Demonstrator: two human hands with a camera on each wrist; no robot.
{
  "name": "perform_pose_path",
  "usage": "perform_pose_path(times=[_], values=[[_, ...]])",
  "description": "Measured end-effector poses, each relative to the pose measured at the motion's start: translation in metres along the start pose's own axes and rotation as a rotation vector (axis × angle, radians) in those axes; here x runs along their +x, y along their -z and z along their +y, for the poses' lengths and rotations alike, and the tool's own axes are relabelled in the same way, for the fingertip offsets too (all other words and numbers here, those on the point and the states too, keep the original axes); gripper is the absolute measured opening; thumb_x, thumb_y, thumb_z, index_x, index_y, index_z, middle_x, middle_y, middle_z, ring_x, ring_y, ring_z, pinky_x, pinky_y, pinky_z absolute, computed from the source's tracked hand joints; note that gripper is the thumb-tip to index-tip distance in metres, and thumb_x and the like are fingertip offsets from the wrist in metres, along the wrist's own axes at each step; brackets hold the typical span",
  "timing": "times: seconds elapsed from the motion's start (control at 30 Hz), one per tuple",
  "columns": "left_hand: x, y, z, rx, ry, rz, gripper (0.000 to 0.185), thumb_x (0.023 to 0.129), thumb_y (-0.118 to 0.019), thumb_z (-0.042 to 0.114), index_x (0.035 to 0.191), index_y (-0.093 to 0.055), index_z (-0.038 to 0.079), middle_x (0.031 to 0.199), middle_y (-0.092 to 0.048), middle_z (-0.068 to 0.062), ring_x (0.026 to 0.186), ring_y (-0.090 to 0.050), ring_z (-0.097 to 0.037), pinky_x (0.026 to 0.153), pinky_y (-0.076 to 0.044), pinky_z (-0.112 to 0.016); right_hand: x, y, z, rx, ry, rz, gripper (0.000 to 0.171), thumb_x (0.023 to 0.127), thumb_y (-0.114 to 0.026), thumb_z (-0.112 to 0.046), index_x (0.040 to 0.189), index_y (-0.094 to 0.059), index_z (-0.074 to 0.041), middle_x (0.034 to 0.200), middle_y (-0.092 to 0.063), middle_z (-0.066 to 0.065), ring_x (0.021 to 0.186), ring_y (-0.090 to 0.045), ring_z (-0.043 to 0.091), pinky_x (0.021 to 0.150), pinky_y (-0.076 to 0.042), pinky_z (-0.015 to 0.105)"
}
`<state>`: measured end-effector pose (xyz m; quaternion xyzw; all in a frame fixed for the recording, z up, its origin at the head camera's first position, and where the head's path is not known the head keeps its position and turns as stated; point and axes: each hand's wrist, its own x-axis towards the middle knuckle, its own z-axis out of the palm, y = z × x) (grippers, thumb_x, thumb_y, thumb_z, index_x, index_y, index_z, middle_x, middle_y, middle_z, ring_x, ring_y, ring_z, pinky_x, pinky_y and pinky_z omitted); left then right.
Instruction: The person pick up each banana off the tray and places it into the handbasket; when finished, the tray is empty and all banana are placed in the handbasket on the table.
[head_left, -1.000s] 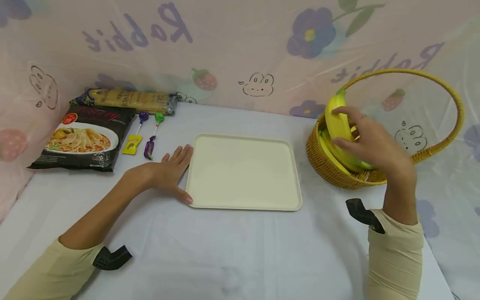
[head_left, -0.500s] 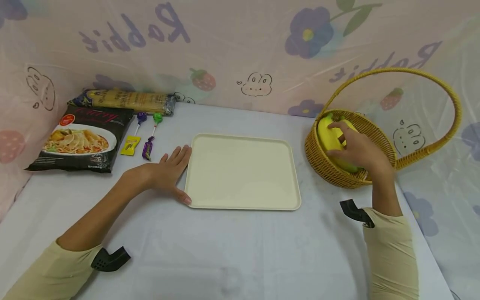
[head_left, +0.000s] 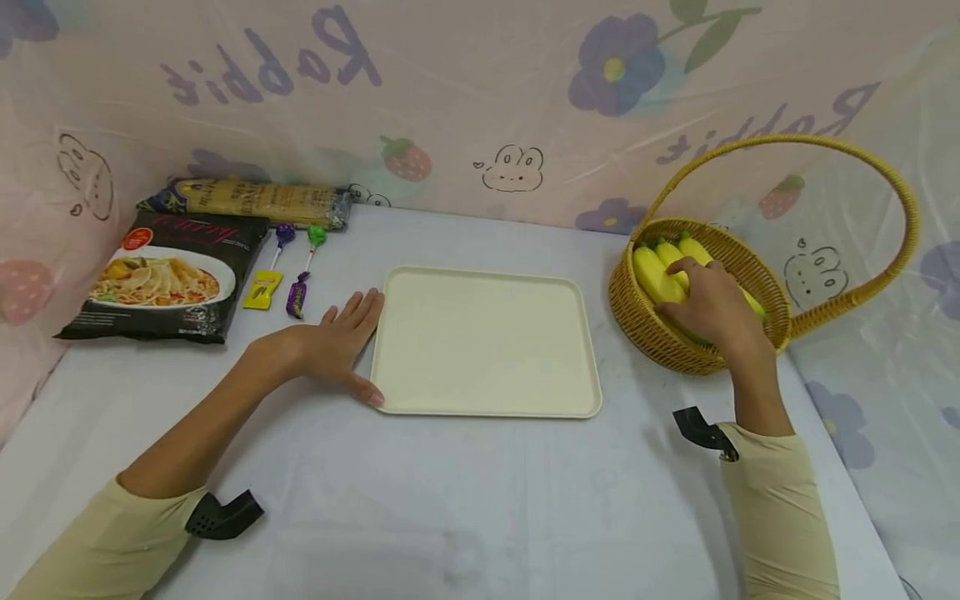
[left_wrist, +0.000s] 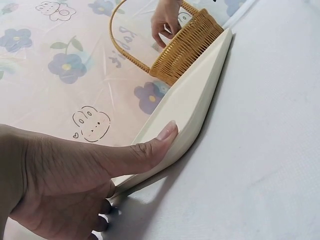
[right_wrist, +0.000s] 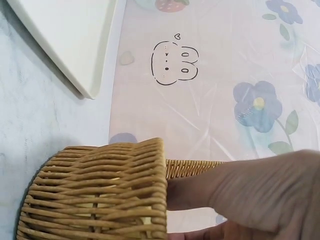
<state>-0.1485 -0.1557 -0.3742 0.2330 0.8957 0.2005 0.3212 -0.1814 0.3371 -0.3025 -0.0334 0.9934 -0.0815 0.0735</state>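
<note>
Right hand (head_left: 712, 312) curls its grip round the bananas (head_left: 660, 271) in the basket (head_left: 645, 329); a loose hold could tip that light basket, while the left hand (head_left: 330, 346) lies spread flat beside the tray (head_left: 487, 342).

Overhead head view, close wrist views

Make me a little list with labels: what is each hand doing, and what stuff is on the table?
Left hand: lies flat, thumb against the rim of the cream rectangular plastic tray
Right hand: fingers curled on the yellow bananas inside the woven wicker basket with hoop handle
Far left: black noodle packet, spaghetti pack, two lollipops, two wrapped sweets
</note>
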Motion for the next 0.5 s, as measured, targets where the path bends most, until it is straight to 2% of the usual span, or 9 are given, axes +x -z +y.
perform_pose_path(times=[0.33,0.43,0.5], values=[[0.002,-0.004,-0.004,-0.009,0.001,0.012,0.150,0.075,-0.088,0.058,0.162,0.015,-0.006,0.172,0.021,-0.028,0.161,0.018,-0.047,0.130,0.001,-0.068,-0.004,0.003,-0.006,-0.006,-0.029,-0.008,0.066,0.099,-0.069,-0.028,0.148,-0.045,0.008,0.130,-0.049,0.042,0.120,-0.046,0.060,0.097,-0.045,0.073],[0.004,0.002,-0.001,0.056,0.013,-0.007,0.142,0.079,-0.085,0.059,0.163,0.008,-0.008,0.173,0.011,-0.030,0.162,0.006,-0.050,0.131,-0.008,-0.068,-0.008,0.008,-0.015,-0.005,-0.001,-0.059,0.070,0.103,-0.065,-0.035,0.154,-0.039,0.006,0.137,-0.045,0.043,0.125,-0.044,0.060,0.099,-0.045,0.073],[0.006,0.015,0.007,0.112,0.019,-0.028,0.134,0.084,-0.081,0.059,0.164,0.002,-0.008,0.173,0.000,-0.031,0.162,-0.006,-0.050,0.130,-0.016,-0.066,-0.009,0.014,-0.027,-0.011,0.063,-0.104,0.075,0.105,-0.061,-0.039,0.157,-0.033,0.006,0.143,-0.043,0.044,0.130,-0.043,0.060,0.103,-0.044,0.073]])
